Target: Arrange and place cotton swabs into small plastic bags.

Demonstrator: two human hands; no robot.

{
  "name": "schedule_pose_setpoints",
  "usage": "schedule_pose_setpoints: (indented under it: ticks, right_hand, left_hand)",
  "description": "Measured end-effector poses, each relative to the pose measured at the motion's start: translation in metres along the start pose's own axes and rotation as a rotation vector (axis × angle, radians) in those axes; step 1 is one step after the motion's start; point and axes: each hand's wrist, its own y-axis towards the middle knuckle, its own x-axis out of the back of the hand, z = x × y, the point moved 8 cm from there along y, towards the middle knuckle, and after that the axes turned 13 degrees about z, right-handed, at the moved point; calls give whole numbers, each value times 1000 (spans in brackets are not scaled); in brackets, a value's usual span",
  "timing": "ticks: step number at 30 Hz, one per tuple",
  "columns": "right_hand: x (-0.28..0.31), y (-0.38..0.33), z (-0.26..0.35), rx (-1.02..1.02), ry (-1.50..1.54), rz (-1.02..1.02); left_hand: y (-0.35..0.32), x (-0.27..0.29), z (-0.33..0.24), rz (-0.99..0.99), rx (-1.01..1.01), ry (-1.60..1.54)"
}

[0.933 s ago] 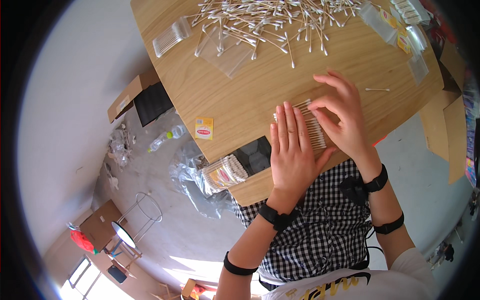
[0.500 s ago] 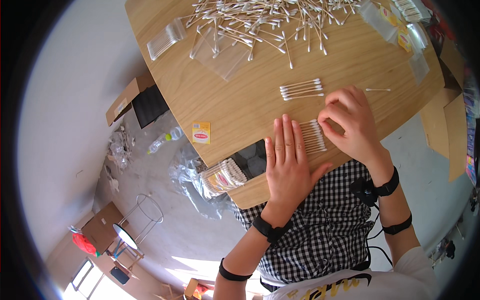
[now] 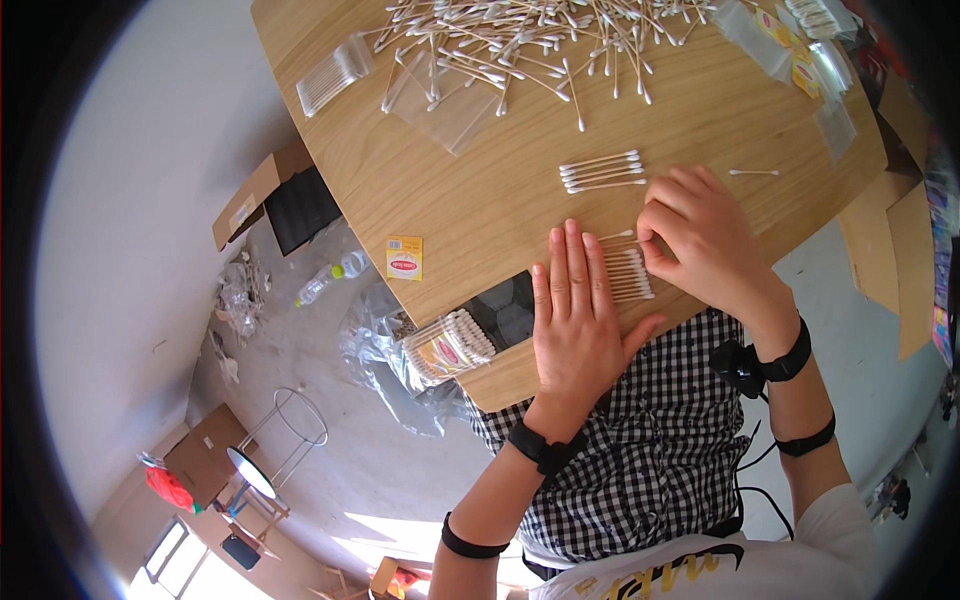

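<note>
My left hand (image 3: pixel 577 320) lies flat with fingers stretched over the left part of a row of cotton swabs (image 3: pixel 630 277) near the table's front edge. The swabs' right ends show beyond its fingers; their left ends are hidden. At the row's upper right corner, my right hand (image 3: pixel 695 240) is closed in a pinch, apparently on the end of a cotton swab. One swab (image 3: pixel 617 235) lies slightly apart above the row. Farther up, a small group of swabs (image 3: pixel 603 172) lies side by side, and a single swab (image 3: pixel 754 172) rests to the right.
A large loose pile of swabs (image 3: pixel 530 45) covers the table's far side. Clear bags (image 3: pixel 440 105) and a filled bag (image 3: pixel 335 75) lie near it. A yellow card (image 3: pixel 404 258) is at left, near a packed bundle of swabs (image 3: pixel 450 347) and a dark grey pad (image 3: pixel 505 312).
My right thumb and forefinger have closed from a loose ring into a pinch. The top swab now lies a little apart from the row. My left hand stays flat.
</note>
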Motion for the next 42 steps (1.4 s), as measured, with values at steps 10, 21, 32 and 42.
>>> schedule_pose_setpoints:
  ticks: [10,21,32,42]
  right_hand:
    - [50,-135,-59,-574,383,104]
    - [24,-105,-26,-425,345,-1]
    - [-16,-22,28,-78,-41,143]
    - [-18,-13,38,-167,-369,274]
  left_hand:
    - [-12,3,4,-91,-43,-34]
    - [-11,-3,-4,86,-46,111]
    - [-11,-4,-4,34,-27,55]
    - [-7,-6,-10,12,-75,53]
